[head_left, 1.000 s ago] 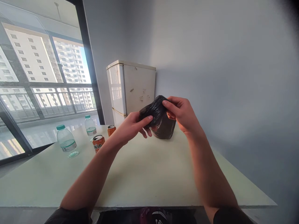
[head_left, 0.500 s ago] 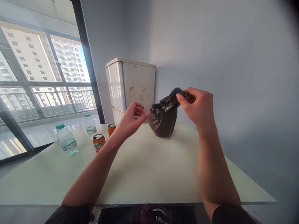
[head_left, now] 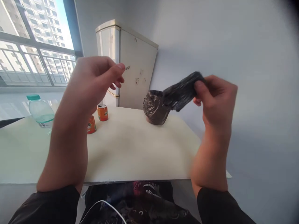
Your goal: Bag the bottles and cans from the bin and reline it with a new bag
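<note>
My right hand is raised above the table's right side and pinches a folded black plastic bag between thumb and fingers. My left hand is lifted in front of me at the left, fingers loosely curled, with nothing in it. A small bin lined with a black bag stands at the back of the white table, behind and below the held bag.
Two orange drink cans and a water bottle stand on the table's left part. A white fridge stands behind the table against the grey wall. A large window is at the left.
My right hand pulled the folded black bag away from the bin, up and toward me. My left hand let go and rose. The view moved closer to the table.
</note>
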Tool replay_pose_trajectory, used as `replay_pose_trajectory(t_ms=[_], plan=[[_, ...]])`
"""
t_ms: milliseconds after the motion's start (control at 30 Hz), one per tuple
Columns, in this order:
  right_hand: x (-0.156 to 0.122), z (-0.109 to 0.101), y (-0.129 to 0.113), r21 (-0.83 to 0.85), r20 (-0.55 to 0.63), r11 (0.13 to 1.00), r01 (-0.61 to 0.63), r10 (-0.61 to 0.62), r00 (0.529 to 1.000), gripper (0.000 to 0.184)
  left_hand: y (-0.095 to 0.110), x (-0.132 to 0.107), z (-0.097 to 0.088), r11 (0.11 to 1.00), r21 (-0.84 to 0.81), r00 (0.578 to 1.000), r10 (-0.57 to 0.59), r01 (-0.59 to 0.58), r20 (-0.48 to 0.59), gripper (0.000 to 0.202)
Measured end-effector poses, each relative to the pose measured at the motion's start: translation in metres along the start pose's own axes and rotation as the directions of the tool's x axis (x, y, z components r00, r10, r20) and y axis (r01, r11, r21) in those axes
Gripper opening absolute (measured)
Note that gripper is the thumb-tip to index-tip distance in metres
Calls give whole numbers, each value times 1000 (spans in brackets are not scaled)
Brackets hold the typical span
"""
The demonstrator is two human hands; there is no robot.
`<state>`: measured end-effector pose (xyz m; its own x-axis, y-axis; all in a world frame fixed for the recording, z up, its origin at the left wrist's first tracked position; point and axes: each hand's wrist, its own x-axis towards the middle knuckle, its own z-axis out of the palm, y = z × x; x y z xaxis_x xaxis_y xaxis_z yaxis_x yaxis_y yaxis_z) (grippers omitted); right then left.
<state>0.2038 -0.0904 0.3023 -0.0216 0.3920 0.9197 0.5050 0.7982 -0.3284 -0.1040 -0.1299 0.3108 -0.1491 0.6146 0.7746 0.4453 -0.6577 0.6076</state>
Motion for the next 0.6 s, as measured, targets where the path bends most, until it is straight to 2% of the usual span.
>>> replay_pose_trajectory(t_ms=[67,133,200,233,267,300,367,400,467,600], plan=[[-14,4,19,-132,104,991,-18,32,994,26,1,-2,-4,1000,12,1000,17,-17,11,23],[-40,5,50,-286,203,957,-47,109,973,31,3,-3,-8,999,14,999,30,-31,30,24],[-78,0,89,-410,306,903,-128,268,913,39,5,-4,-12,999,22,999,39,-40,36,24],[-99,-6,109,-463,329,870,-170,347,878,42,6,-5,-14,999,35,999,37,-39,36,23],[-120,-14,129,-524,307,829,-194,397,865,44,7,-5,-16,998,53,999,32,-34,35,22],[-140,-23,146,-592,257,785,-180,396,882,45,8,-5,-17,997,67,999,27,-29,34,22],[-177,-43,172,-717,184,694,-70,284,941,44,8,-5,-19,997,64,999,32,-34,30,24],[-192,-53,181,-753,194,658,-22,253,948,43,8,-5,-19,998,43,999,44,-45,28,26],[-216,-68,189,-764,289,642,63,253,923,40,8,-4,-18,998,3,998,63,-63,20,33],[-235,-84,187,-626,525,769,133,288,801,30,4,-2,-13,1000,14,999,23,-24,26,43]])
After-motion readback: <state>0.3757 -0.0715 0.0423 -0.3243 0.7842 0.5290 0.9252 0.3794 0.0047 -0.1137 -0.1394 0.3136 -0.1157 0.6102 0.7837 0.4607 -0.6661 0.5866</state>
